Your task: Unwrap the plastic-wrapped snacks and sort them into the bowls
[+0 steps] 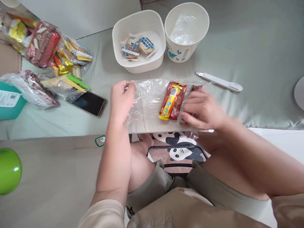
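Note:
A clear plastic bag (150,104) is stretched flat along the table's near edge. My left hand (122,101) is closed, pinching the bag's left end. On the right, my right hand (203,109) curls its fingers round a brown snack packet (195,88), largely hidden under them. Beside those fingers a yellow snack stick (169,104) lies across red snack packets (181,95). Whether these packets are inside the bag or on top of it, I cannot tell.
A white tub (139,66) with wrapped biscuits (145,45) and a paper cup (182,55) holding clear plastic (184,28) stand behind. A utility knife (219,81) lies at right. Leftward are a phone (91,103), bagged snacks (44,44) and a teal container (11,109).

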A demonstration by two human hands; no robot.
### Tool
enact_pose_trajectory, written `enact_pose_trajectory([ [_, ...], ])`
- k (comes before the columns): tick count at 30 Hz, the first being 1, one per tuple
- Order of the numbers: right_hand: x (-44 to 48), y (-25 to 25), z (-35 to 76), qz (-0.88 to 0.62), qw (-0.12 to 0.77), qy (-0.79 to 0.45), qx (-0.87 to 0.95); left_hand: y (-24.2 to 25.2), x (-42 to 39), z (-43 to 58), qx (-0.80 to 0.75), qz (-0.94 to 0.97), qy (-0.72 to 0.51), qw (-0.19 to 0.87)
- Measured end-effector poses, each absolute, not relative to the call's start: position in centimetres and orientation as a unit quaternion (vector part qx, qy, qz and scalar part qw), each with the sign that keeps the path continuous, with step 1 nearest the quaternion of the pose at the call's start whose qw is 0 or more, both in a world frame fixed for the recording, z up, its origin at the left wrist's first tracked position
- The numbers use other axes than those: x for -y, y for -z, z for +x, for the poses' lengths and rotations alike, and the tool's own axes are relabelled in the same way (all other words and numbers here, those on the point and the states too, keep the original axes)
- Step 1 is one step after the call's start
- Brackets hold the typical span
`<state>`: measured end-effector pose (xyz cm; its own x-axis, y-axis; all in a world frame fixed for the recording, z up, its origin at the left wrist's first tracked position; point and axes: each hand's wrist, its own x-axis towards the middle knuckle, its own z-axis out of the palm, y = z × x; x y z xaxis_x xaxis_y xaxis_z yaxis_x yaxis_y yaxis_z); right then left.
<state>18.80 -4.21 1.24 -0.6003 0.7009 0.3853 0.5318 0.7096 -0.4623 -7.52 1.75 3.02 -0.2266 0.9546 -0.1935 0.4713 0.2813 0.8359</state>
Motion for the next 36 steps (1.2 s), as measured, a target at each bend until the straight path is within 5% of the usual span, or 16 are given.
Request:
enact_pose_trajectory([
  [6, 3.9, -0.7, 20.1, -0.44, 0.26, -0.154, 0.846, -1.3, -2.6, -10.3, -0.742, 0.489, -0.297, 0.348],
  [13, 3.7, 0.1, 20.0, -0.554, 0.29, -0.117, 0.772, -1.1, -2.3, -10.9, -0.518, 0.775, -0.245, 0.266],
  [21, 3.2, 0.5, 20.1, -0.527, 0.247, -0.118, 0.805, -1.0, -2.8, -9.3, -0.613, 0.585, -0.411, 0.338],
  [28, 3.7, -1.0, 18.7, -0.415, 0.17, -0.16, 0.879, -1.4, -1.0, -11.0, -0.469, 0.81, -0.196, 0.292],
  [36, 3.4, -1.0, 18.6, -0.398, 0.093, -0.18, 0.895, 0.4, -2.6, -9.1, -0.606, 0.644, -0.373, 0.28],
])
